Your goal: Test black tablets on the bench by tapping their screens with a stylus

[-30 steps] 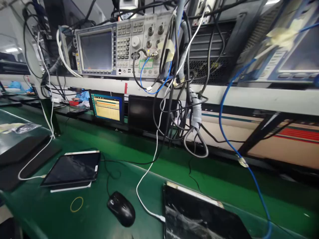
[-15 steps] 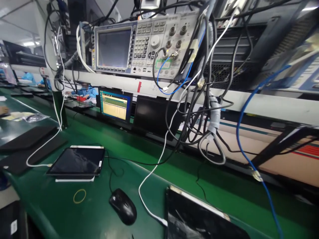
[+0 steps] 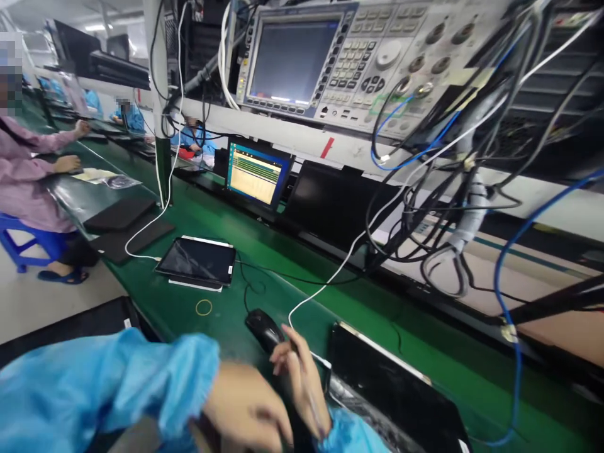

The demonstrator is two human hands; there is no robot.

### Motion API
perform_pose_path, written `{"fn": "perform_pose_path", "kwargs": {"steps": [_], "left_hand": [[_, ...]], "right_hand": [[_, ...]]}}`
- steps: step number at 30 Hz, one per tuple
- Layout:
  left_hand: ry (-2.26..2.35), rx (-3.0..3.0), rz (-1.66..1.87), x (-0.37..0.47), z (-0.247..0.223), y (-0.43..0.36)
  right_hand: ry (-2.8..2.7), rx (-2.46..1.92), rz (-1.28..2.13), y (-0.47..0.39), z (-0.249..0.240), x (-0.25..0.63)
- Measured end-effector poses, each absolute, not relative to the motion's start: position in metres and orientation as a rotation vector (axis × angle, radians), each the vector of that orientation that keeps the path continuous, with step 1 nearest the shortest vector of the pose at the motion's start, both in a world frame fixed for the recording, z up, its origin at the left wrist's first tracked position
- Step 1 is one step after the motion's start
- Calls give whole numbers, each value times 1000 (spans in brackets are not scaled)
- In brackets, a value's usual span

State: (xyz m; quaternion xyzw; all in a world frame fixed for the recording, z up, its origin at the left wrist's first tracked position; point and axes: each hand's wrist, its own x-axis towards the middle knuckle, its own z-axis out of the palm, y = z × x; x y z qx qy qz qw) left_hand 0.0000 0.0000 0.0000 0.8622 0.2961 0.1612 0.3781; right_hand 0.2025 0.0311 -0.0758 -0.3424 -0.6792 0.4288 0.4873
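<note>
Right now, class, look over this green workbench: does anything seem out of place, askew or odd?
A loose yellow rubber band lies alone on the green bench, apart from the tablet. The tablet sits skewed on a white sheet. Cables hang tangled below the shelf.

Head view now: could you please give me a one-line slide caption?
Blue-sleeved hands meet beside a black mouse on a green bench under cabled test equipment.
</note>
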Motion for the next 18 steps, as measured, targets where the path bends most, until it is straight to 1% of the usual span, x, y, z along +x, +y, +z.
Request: {"fn": "perform_pose_path", "kwargs": {"steps": [2,5,6,8,10,13,18], "left_hand": [[1081,2238,462,-56,0,14],[1781,2365,569,-156,-12,42],[1935,2419,588,-186,-19,51],[2085,2528,546,-229,-37,64],[2108,2621,505,-246,-55,70],[2025,2727,466,-240,-75,74],[1903,2764,414,-226,-87,77]], "right_hand": [[-1696,-832,1142,50,-55,185],[-1693,-934,1236,93,-37,150],[-1669,-966,1256,110,-36,135],[-1618,-1004,1262,145,-39,104],[-1603,-1030,1230,178,-49,74],[-1607,-1079,1160,214,-69,42],[-1649,-1147,1041,237,-95,27]]}}
